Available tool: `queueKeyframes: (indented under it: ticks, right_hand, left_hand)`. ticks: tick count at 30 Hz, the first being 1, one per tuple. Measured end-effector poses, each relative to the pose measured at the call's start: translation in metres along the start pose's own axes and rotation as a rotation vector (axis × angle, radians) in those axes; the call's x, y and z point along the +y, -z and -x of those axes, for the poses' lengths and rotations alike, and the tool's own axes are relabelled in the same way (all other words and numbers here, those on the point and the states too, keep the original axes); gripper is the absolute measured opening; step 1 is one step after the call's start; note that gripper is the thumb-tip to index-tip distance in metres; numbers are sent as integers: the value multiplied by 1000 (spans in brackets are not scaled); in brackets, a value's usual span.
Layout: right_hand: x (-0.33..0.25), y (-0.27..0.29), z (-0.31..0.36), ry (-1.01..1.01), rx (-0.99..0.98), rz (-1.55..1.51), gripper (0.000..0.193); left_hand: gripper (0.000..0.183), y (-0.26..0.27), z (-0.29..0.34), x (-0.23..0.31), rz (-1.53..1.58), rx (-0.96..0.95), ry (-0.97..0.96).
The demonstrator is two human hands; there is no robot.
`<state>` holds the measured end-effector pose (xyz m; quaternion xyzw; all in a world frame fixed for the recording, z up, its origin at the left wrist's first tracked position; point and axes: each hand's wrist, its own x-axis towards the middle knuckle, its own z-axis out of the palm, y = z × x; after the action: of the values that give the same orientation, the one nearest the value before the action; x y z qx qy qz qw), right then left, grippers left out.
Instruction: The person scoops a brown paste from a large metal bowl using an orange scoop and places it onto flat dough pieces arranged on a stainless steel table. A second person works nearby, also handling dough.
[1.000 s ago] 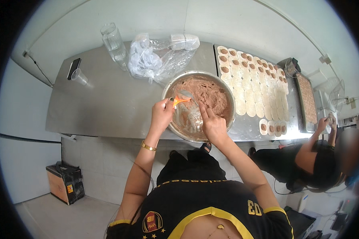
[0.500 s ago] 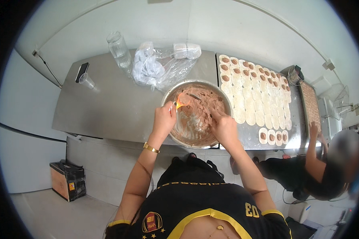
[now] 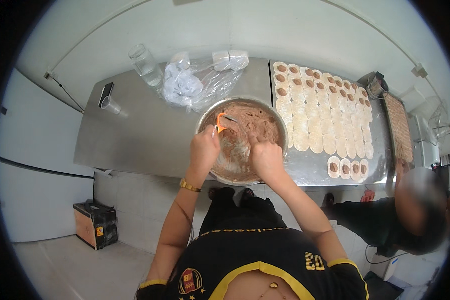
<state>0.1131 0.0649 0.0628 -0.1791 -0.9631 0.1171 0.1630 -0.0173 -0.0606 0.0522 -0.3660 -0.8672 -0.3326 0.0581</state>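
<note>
**Right hand slides in toward the bowl's middle**

There it goes: half a second ago the right hand (image 3: 266,159) was over the right side of the bowl (image 3: 284,131), and now it has moved left, just right of centre. The left hand (image 3: 205,151) keeps its spot over the bowl's left side, orange tool (image 3: 219,121) with it. Look at the grips! Left fingers are clamped on the tool, its grey end over the brown mix (image 3: 259,120) inside the bowl. Right fingers point down together at the mix; whether they pinch anything, I can't tell. Both forearms (image 3: 305,202) reach in from the bowl's near side.

Out to the steel table (image 3: 135,145), the bowl at its near edge. Right of the bowl, rows of pale wrappers (image 3: 315,125), the ones farthest back dabbed with brown filling (image 3: 281,92), plus a filled row of four (image 3: 346,168) nearer the edge. Behind the bowl, a clear bag (image 3: 185,90); left of that a jar (image 3: 147,67), a cup (image 3: 110,105) and a phone (image 3: 106,92). Far right of the bowl, a co-worker (image 3: 385,220) has leaned closer to a tray (image 3: 400,132). Well left of the bowl, on the floor (image 3: 75,272), a box (image 3: 96,225); behind everything, a pale wall (image 3: 285,30).
</note>
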Motion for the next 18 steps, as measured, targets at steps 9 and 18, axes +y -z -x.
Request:
queueKeyframes:
  ticks: [9,18]
  right_hand:
    - [4,35,-27,-36,-134,61,13]
    - [78,21,-27,-691,-545,-1478,16]
  left_hand:
    - [8,0,-10,-11,-69,-55,-165]
    - [10,-9,-25,-23,-145,-192,-286]
